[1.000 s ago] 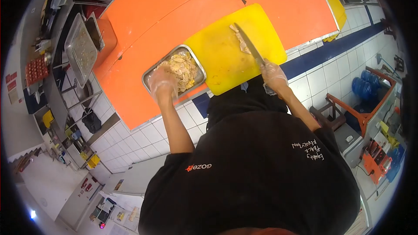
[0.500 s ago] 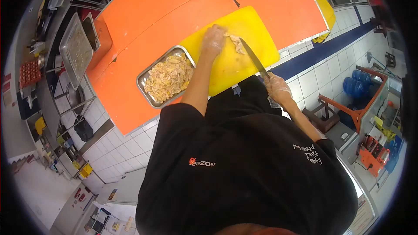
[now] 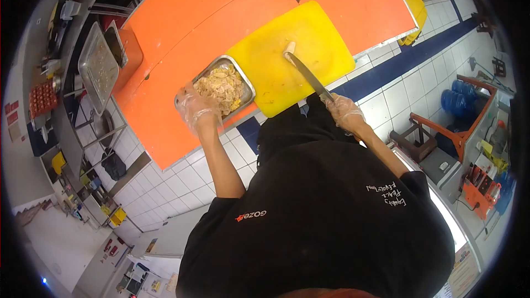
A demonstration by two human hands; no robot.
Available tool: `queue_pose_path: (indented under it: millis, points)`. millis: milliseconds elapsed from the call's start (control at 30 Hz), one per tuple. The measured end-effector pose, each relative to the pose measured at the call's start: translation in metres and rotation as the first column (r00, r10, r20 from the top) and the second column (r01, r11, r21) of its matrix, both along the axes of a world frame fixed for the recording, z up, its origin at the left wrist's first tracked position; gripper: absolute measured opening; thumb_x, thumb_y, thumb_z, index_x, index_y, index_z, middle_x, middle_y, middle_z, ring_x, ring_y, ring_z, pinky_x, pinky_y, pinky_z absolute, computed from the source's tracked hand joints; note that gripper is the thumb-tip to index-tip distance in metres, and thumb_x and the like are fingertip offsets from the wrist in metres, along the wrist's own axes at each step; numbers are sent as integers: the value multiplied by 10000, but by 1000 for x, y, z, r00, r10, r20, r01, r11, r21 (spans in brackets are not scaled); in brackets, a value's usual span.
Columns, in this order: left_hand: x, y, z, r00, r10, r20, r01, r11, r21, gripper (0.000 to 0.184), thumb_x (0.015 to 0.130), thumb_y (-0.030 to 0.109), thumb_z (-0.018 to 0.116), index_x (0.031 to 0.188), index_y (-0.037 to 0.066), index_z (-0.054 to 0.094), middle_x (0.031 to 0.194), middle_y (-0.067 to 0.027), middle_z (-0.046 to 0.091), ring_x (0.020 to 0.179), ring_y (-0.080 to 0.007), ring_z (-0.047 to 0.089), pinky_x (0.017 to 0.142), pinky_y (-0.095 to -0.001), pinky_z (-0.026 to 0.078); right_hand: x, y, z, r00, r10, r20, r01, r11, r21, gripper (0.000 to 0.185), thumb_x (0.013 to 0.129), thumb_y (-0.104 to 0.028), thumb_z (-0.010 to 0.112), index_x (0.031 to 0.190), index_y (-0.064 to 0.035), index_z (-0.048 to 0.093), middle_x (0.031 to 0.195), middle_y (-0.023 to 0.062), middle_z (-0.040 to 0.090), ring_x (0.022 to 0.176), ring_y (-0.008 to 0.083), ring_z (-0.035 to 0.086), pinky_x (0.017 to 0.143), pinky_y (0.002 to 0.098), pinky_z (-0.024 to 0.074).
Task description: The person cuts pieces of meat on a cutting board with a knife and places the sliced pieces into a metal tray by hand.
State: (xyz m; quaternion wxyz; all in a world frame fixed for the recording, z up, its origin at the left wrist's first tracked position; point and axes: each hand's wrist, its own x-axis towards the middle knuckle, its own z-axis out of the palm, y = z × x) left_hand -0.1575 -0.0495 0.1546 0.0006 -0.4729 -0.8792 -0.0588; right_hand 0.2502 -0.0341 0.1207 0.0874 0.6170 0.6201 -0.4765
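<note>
In the head view my right hand (image 3: 345, 113), in a clear plastic glove, is closed round the handle of a long kitchen knife (image 3: 312, 77). The knife's tip rests by a small pale piece of meat (image 3: 290, 47) on the yellow cutting board (image 3: 265, 66). To the left of the board, a metal tray (image 3: 251, 91) holds a heap of sliced, yellowish meat (image 3: 223, 85). My gloved left hand (image 3: 197, 106) reaches over the tray's left end, at the meat; its fingers are blurred and partly hidden, so what they hold does not show.
The board and tray lie on an orange table (image 3: 176, 38). At its left end stands an orange container (image 3: 130, 49) beside a tilted metal tray (image 3: 99, 69). Farther left are egg trays (image 3: 43, 98). Blue water bottles (image 3: 458, 99) stand at the right on the tiled floor.
My left hand has moved left from the board to the tray. The larger meat strip by the blade is gone, leaving a small piece. The knife has shifted slightly left.
</note>
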Motion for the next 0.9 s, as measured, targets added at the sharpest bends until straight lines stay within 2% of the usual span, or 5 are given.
queue_pose_path:
  millis: [200, 367, 533, 733, 900]
  points:
    - [96, 31, -34, 732, -54, 679, 131, 989, -63, 426, 989, 262, 622, 1338, 23, 674, 1298, -225, 713, 1232, -400, 661, 1116, -513, 501, -9, 16, -10, 995, -47, -88, 59, 988, 142, 520, 1130, -503, 480, 1357, -86, 695, 1144, 277, 742, 1084, 454, 718, 925, 528, 557]
    - [126, 30, -72, 844, -252, 474, 321, 945, -69, 576, 996, 381, 647, 1498, 103, 606, 1498, -207, 624, 1455, -393, 520, 1211, -545, 399, 7, 22, -36, 996, 84, 19, -86, 950, 301, 490, 1132, -469, 496, 1303, -54, 694, 1004, 254, 721, 975, 478, 683, 880, 520, 526]
    - [43, -7, -39, 991, 131, -36, -132, 991, -22, 724, 925, 351, 751, 1576, 125, 531, 1626, -211, 485, 1451, -405, 498, 1203, -583, 413, -3, 20, -5, 998, -23, 64, 16, 993, 114, 521, 1150, -456, 438, 1304, -23, 683, 1206, 311, 717, 1168, 519, 656, 994, 551, 523]
    - [-45, -20, -93, 942, 167, 292, -74, 950, -303, 758, 923, 326, 759, 1630, 246, 496, 1690, -169, 450, 1518, -371, 475, 1158, -462, 481, -1, 21, -29, 986, 148, 80, -166, 937, 308, 578, 1137, -500, 445, 1353, -16, 677, 1224, 306, 727, 1177, 513, 665, 1005, 543, 519]
    - [-74, -37, -50, 491, 367, 790, -394, 903, -174, 705, 939, 262, 746, 1599, 154, 525, 1306, -165, 759, 1112, -285, 744, 968, -414, 574, -5, 28, -23, 998, 54, -41, -43, 970, 238, 599, 1134, -517, 448, 1355, -13, 684, 1230, 309, 725, 1162, 506, 674, 1003, 525, 524]
